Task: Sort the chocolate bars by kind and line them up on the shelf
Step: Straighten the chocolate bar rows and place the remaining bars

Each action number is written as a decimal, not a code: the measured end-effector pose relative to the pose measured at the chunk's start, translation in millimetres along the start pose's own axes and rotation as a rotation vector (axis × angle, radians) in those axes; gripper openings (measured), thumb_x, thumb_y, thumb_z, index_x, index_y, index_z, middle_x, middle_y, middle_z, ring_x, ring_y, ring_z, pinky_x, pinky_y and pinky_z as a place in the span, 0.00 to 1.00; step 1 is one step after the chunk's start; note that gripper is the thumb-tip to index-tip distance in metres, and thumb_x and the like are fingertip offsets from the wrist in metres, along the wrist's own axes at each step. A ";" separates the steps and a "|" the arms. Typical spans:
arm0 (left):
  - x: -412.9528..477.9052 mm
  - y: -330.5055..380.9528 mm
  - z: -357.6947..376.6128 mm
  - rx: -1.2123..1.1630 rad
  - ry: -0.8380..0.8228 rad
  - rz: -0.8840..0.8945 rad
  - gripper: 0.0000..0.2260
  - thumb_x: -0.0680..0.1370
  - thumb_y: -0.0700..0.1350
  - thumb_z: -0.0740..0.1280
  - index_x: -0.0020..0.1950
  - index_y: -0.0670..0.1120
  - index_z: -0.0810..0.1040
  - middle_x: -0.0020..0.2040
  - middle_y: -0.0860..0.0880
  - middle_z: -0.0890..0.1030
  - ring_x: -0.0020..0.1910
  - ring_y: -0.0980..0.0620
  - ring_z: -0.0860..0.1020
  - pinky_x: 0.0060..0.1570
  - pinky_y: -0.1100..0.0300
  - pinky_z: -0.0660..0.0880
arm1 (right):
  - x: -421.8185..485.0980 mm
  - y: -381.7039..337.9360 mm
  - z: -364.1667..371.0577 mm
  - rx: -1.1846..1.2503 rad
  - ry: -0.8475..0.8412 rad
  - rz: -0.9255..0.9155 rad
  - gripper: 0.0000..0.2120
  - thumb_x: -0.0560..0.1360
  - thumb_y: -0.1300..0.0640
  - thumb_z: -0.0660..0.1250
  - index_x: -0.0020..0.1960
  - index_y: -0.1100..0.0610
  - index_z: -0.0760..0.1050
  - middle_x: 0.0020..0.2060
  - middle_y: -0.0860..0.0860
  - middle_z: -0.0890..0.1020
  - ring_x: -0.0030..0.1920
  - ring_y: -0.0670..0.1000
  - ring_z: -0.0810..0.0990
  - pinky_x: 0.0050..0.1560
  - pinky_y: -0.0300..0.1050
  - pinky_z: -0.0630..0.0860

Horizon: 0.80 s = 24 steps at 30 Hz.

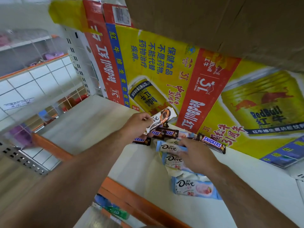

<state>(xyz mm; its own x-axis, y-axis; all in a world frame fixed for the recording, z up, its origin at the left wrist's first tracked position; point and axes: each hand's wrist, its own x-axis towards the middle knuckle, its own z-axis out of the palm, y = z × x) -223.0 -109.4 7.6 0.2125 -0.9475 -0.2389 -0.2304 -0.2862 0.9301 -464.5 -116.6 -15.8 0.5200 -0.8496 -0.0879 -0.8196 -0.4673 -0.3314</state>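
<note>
White shelf with an orange front lip; printed Red Bull cartons standing along the back, plain brown carton overhead. Mixed pile of bars lying mid-shelf, just in front of the cartons, not yet lined up.

Left hand: pinching a white-and-brown Dove bar by one end, raised above the pile. Right hand: fingers curled over the right end of a pale-blue Dove bar lying on the shelf; thumb hidden.

Step in hand, as judged: pulling the kinds apart. Procedure:
- Carry the raised bar to the bare left part of the shelf and lay flat, label up, long side parallel to the front lip.
- Lift the pale-blue Dove bar clear instead of dragging it across the Snickers bars just behind.
- Group with the two further pale-blue bars nearer the front.
- Collect the dark Snickers bars last, including the stray Snickers bar close against the cartons at the right.

Materials: glossy plastic film, probably slippery; flat crimped ends, saw-toothed on the Snickers wrappers. Dove bars broad and thin, Snickers bars narrow and thicker. Grip across the body, not the crimp, to avoid flexing. Shelf smooth and painted; cartons of printed board
</note>
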 end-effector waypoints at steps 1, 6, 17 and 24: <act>-3.8 0.5 3.1 -0.012 -0.028 -0.015 0.03 0.80 0.41 0.63 0.49 0.46 0.77 0.51 0.47 0.82 0.35 0.47 0.84 0.26 0.60 0.74 | -3.4 1.9 -3.1 0.049 -0.005 0.010 0.11 0.78 0.46 0.64 0.58 0.48 0.72 0.48 0.46 0.80 0.42 0.47 0.77 0.38 0.43 0.67; -24.6 2.2 28.6 -0.026 -0.125 -0.055 0.14 0.75 0.31 0.63 0.55 0.46 0.77 0.48 0.45 0.84 0.39 0.48 0.83 0.31 0.59 0.75 | -28.2 23.6 -23.9 0.436 -0.027 0.065 0.05 0.75 0.53 0.70 0.47 0.44 0.75 0.41 0.40 0.80 0.38 0.36 0.78 0.32 0.29 0.70; -86.7 7.8 140.4 -0.033 -0.203 -0.060 0.18 0.72 0.28 0.68 0.55 0.47 0.79 0.52 0.44 0.82 0.37 0.47 0.81 0.33 0.57 0.77 | -136.1 106.0 -36.7 0.872 -0.059 0.196 0.12 0.68 0.62 0.77 0.50 0.54 0.80 0.42 0.47 0.87 0.42 0.45 0.85 0.39 0.36 0.78; -123.8 2.2 206.9 -0.080 -0.234 -0.067 0.16 0.72 0.29 0.68 0.53 0.47 0.80 0.40 0.45 0.84 0.32 0.48 0.82 0.33 0.57 0.77 | -206.3 149.8 -42.5 0.874 0.041 0.292 0.11 0.67 0.60 0.79 0.48 0.55 0.81 0.41 0.50 0.87 0.39 0.47 0.83 0.38 0.40 0.76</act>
<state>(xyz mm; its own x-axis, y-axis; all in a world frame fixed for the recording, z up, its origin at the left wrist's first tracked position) -446.2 -22.3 -18.5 -0.0033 -0.9365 -0.3505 -0.1449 -0.3464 0.9268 -704.8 -21.8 -7.4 0.2988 -0.9206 -0.2516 -0.4355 0.1031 -0.8943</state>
